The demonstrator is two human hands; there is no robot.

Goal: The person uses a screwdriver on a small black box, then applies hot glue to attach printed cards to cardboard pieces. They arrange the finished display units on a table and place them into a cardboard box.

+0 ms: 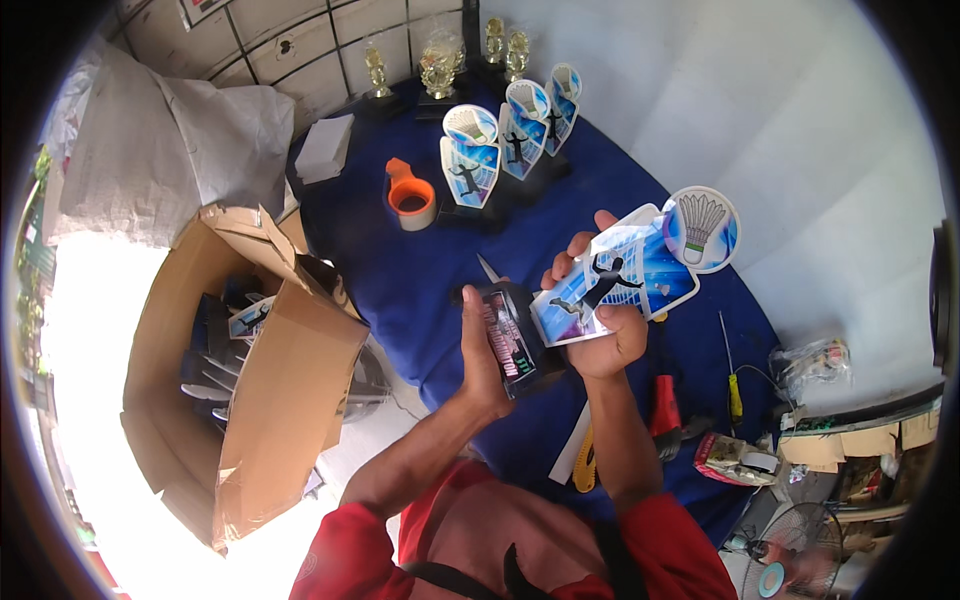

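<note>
My hands hold a badminton trophy (pixel 650 268) tilted over the blue-covered table. Its blue-and-white panel shows a black player figure and a round shuttlecock top. My right hand (pixel 612 345) grips this panel, thumb across the front and fingers behind. Around the black base (pixel 548 368) with its printed plate, my left hand (pixel 482 368) is closed, thumb along the side. A pointed metal tip (pixel 488 268) shows just beyond the base; the rest of that item is hidden. Three similar trophies (pixel 470 165) stand farther back.
An orange tape dispenser (pixel 411 190) and white cards (pixel 325 148) lie at far left, near gold trophies (pixel 438 75). An open cardboard box (pixel 290 410) with trophies is at left. A yellow cutter (pixel 585 465), red-handled tool (pixel 665 400) and screwdriver (pixel 736 398) lie at right.
</note>
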